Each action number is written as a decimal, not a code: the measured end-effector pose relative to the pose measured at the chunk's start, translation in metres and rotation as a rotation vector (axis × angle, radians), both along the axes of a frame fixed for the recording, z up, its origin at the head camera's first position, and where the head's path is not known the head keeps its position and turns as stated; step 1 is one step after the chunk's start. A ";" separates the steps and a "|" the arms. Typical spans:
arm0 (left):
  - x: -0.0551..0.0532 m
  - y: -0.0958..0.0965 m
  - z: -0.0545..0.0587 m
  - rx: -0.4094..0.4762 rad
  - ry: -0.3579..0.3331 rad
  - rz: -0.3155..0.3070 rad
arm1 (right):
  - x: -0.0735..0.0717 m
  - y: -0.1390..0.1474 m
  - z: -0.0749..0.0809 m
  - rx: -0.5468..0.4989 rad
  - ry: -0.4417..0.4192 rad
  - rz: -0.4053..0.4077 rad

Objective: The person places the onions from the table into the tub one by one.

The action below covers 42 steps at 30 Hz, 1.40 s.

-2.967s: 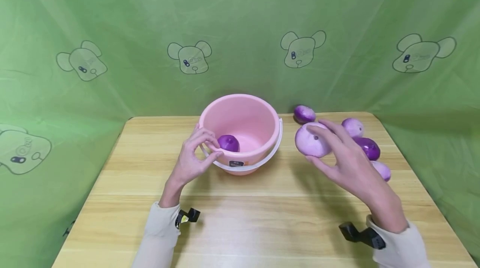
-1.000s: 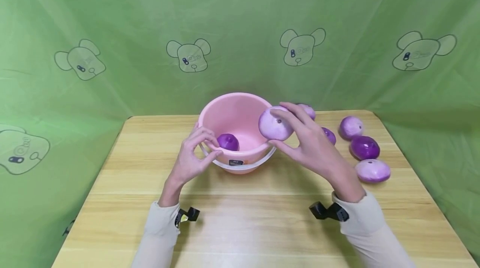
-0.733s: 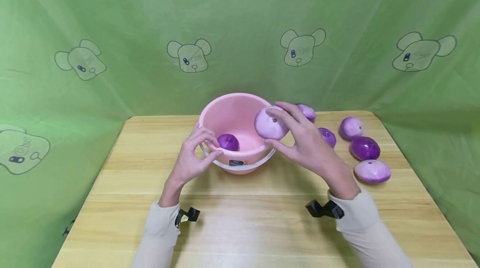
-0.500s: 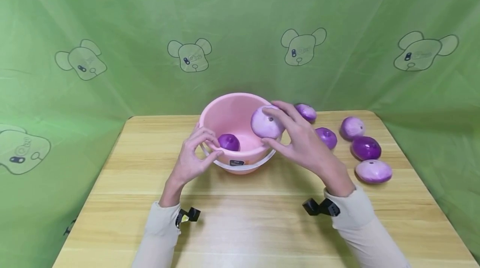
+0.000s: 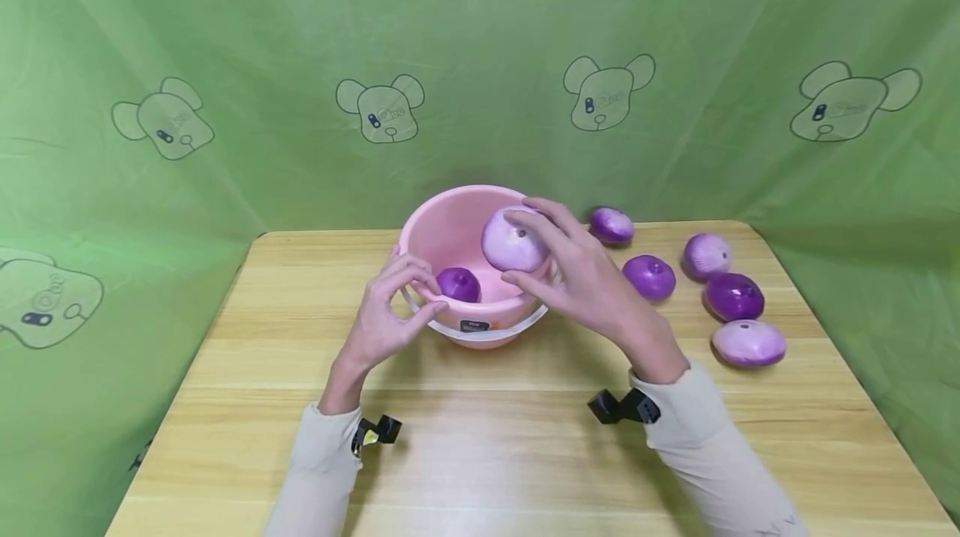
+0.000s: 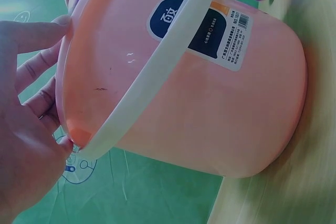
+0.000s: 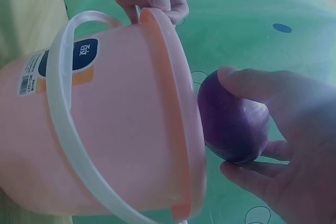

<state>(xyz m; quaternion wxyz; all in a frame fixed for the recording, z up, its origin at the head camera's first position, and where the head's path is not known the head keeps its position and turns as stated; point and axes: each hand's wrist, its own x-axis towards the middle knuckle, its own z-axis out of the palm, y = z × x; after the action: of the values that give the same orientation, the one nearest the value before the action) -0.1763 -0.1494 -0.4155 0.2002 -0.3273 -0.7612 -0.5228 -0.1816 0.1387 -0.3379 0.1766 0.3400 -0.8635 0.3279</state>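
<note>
A pink bucket [image 5: 450, 216] with a white handle [image 5: 487, 335] stands upright on the table. My left hand [image 5: 384, 316] pinches its near-left rim between thumb and fingers; the left wrist view shows the thumb [image 6: 39, 34] at that rim. Over the bucket's right side, my right hand [image 5: 588, 283] holds a pale purple onion [image 5: 512, 241] by thumb and fingertips. The right wrist view has this onion [image 7: 233, 116] just beyond the rim of the bucket [image 7: 126, 124]. Inside the bucket lies a darker purple onion [image 5: 459, 284], partly hidden by the near rim.
Several more onions lie on the wooden table [image 5: 487, 454] to the right: one [image 5: 611, 226] at the back edge, another [image 5: 649, 278] close to my right hand, and a row ending in a pale onion [image 5: 748, 343]. Green printed cloth [image 5: 487, 37] hangs behind the table.
My right hand has carried the pale onion leftward from above the table to over the bucket, uncovering onions on the right. My left hand stays on the rim.
</note>
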 end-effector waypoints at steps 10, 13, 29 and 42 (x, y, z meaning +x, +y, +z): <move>0.009 0.007 0.017 0.006 -0.009 0.008 | -0.005 -0.009 -0.004 -0.014 -0.010 0.022; 0.014 0.009 0.026 0.006 -0.009 0.004 | -0.006 -0.010 -0.005 -0.020 -0.021 0.017; -0.001 0.001 0.002 -0.001 -0.005 -0.005 | -0.009 -0.013 -0.012 0.000 -0.068 0.020; -0.001 0.001 0.002 0.007 0.006 0.000 | -0.008 -0.016 -0.011 0.024 -0.058 0.034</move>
<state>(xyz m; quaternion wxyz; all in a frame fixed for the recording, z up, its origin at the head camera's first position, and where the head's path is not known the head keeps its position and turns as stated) -0.1769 -0.1488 -0.4133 0.2037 -0.3283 -0.7586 -0.5245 -0.1895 0.1229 -0.3491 0.1420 0.3472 -0.8662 0.3302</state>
